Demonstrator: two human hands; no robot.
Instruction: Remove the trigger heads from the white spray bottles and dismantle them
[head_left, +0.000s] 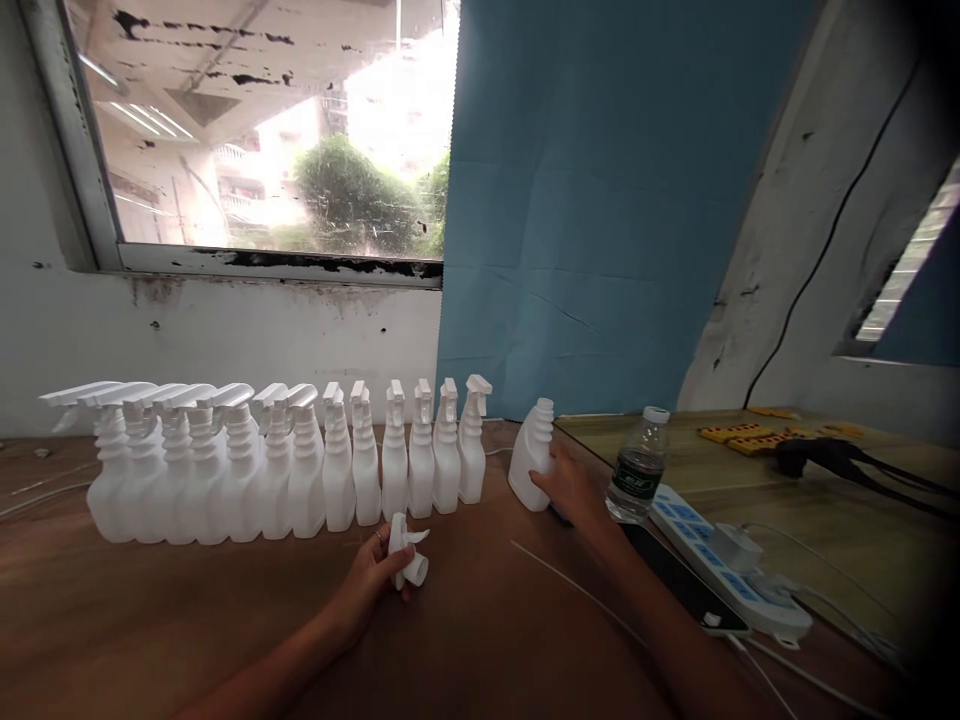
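In the head view, my left hand grips a white trigger spray head over the brown tabletop, its round collar facing right. My right hand is closed around the right side of a white bottle with a bare ribbed neck, which leans slightly to the right. Left of that bottle stands a long row of white spray bottles, each topped with a trigger head. The nearest of them, a spray bottle, is at the row's right end, a short gap from the bottle in my right hand.
To the right stand a labelled water bottle, a dark phone-like device and a white power strip with plugs and cables. A thin white cable crosses the tabletop. Behind the row are a wall and a blue sheet.
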